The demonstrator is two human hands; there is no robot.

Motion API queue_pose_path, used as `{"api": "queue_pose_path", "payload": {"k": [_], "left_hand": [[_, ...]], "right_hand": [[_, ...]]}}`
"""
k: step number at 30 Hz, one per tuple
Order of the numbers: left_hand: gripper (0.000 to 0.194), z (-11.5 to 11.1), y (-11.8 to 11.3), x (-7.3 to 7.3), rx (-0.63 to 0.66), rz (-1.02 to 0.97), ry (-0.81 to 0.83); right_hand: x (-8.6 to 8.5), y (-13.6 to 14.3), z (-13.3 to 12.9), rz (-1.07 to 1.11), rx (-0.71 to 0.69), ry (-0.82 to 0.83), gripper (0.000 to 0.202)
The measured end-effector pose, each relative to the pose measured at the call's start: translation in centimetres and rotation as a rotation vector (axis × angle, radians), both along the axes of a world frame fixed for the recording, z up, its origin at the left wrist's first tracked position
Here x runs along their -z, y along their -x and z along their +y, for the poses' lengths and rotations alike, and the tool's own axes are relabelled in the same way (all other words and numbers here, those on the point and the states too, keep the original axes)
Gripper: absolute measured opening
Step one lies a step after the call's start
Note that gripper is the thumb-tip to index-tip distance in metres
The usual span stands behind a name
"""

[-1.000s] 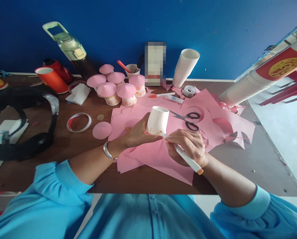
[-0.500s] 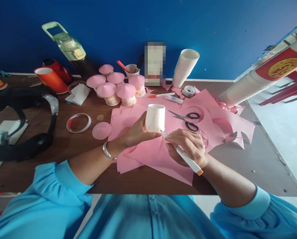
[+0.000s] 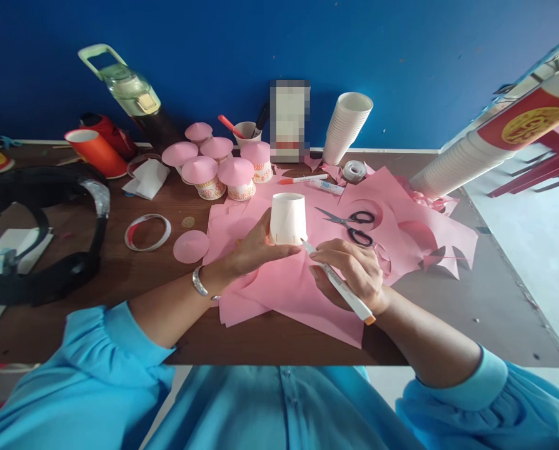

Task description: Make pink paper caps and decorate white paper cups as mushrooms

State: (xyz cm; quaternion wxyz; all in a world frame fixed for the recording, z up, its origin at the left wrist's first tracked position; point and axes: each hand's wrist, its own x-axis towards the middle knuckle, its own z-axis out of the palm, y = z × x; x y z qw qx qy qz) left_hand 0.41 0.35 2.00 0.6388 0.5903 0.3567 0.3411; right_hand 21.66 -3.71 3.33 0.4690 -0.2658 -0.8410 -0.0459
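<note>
Upside down in my left hand (image 3: 254,251) is a white paper cup (image 3: 287,217), with short orange marks along its lower rim. My right hand (image 3: 352,272) grips a white marker (image 3: 345,292) with an orange end, its tip at the cup's rim. Under both hands lie pink paper sheets (image 3: 289,287). Black-handled scissors (image 3: 349,222) rest partly open on the paper, right of the cup. To the left stand several decorated cups with pink cone tops (image 3: 235,172), and a loose pink cone (image 3: 191,246) lies on the wood.
Behind are a stack of white cups (image 3: 347,128), a clear tape roll (image 3: 355,170) and a cup of pens (image 3: 248,132). A tape ring (image 3: 148,232), a bottle (image 3: 132,90) and a black headset-like object (image 3: 40,294) are left. Another cup stack (image 3: 467,162) leans right.
The cup has shifted slightly left and turned a little in my left hand. My right hand has moved slightly left and up with the marker. Another orange mark shows near the rim.
</note>
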Motion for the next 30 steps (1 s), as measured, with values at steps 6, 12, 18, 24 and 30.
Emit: {"api": "queue_pose_path", "payload": {"k": [6, 12, 18, 24, 30], "left_hand": [[0.051, 0.01, -0.09, 0.1, -0.005, -0.006, 0.006], [0.057, 0.04, -0.24, 0.07, -0.009, 0.008, -0.015], [0.059, -0.06, -0.36, -0.06, -0.009, -0.009, 0.005], [0.066, -0.08, -0.29, -0.08, -0.003, -0.005, 0.021], [0.066, 0.02, -0.24, 0.15, 0.001, -0.021, 0.018]], "right_hand": [[0.05, 0.1, 0.07, 0.001, -0.004, -0.013, 0.023], [0.45, 0.11, 0.08, 0.019, -0.019, 0.037, 0.028], [0.47, 0.04, 0.16, 0.011, -0.033, 0.032, 0.024], [0.47, 0.13, 0.13, 0.015, -0.025, 0.039, 0.027], [0.51, 0.19, 0.12, 0.019, -0.029, 0.045, 0.026]]}}
